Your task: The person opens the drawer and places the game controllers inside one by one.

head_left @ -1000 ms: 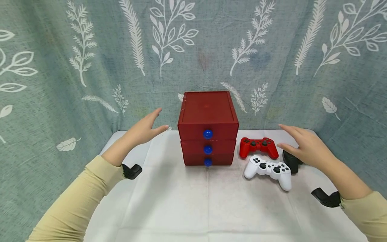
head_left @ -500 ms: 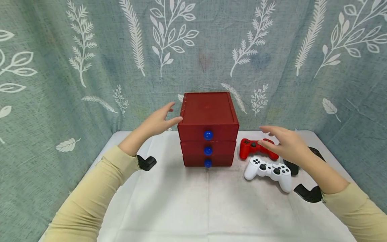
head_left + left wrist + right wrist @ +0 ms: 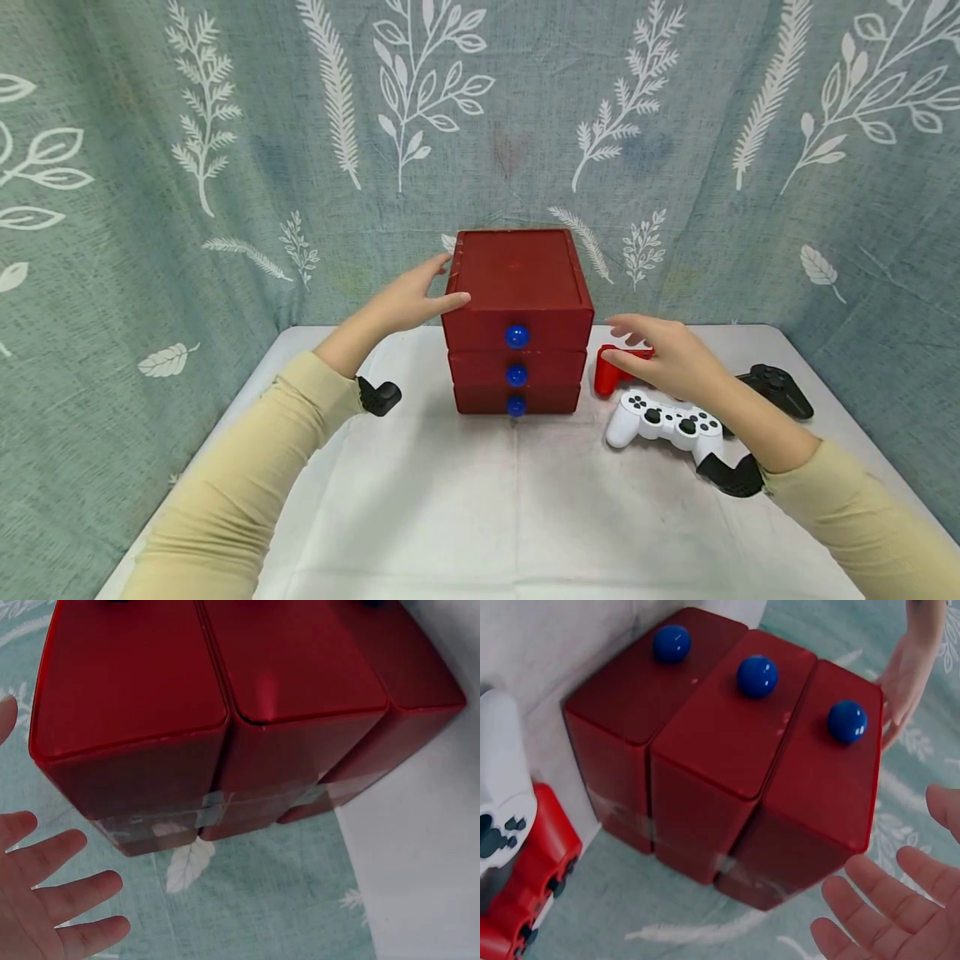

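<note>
Grip: left hand (image 3: 408,300) and right hand (image 3: 671,358) hold nothing; fingers extended and parted, thumbs held well away from them. Sleeved arms (image 3: 232,467) run inward from the lower corners of the head view, palms turned toward the centre. Left hand, left of centre, points up and right; its thumb tip overlaps the box's upper left front edge, contact uncertain. Right hand, right of centre, points up and left, fingers slightly bent, near the box's right side; a gap shows in the head view.

Surroundings, by size. Grey-green curtain (image 3: 495,92) with white leaf print fills the upper frame and both side edges. White-covered table (image 3: 427,508) spans the lower half. Red three-drawer box (image 3: 513,271) stands upright at frame centre, near the table's far edge, drawers stacked; clear strip (image 3: 150,821) crosses its side. White controller (image 3: 652,421) lies right of centre, its right end partly covered by the black wrist camera (image 3: 731,477). Red controller (image 3: 611,377) lies beyond it, right half hidden by the right hand. Black controller (image 3: 780,390) lies farther right, partly behind the right forearm (image 3: 772,437). Blue round knobs (image 3: 517,337), one per drawer, line up down the box front.
</note>
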### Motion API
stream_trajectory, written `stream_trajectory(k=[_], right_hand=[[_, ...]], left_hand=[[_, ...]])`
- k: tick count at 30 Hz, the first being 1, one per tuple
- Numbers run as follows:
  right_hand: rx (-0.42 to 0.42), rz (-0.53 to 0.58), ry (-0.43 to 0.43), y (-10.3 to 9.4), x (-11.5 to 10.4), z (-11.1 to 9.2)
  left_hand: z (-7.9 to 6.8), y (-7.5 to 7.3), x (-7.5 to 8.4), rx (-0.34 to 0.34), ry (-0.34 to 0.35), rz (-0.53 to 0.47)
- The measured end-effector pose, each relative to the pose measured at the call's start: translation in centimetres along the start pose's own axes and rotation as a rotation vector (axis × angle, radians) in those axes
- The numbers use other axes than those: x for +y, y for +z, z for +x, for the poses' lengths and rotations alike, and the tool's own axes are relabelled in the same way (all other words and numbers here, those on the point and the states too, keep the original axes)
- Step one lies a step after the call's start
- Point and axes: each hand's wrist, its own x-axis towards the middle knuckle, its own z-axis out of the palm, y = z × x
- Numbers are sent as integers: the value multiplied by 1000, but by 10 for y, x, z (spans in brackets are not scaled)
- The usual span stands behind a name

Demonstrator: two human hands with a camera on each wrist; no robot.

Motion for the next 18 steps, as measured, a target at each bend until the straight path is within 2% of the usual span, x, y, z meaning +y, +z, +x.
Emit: stream_trajectory(k=[6, 12, 18], right_hand=[[-13, 99, 10, 11, -6, 8], [-38, 186, 39, 26, -11, 14], [-35, 254, 57, 44, -16, 20]], left_hand=[[5, 5, 2, -5, 35, 3], [7, 9, 2, -11, 28, -8], [6, 13, 0, -14, 19, -84]])
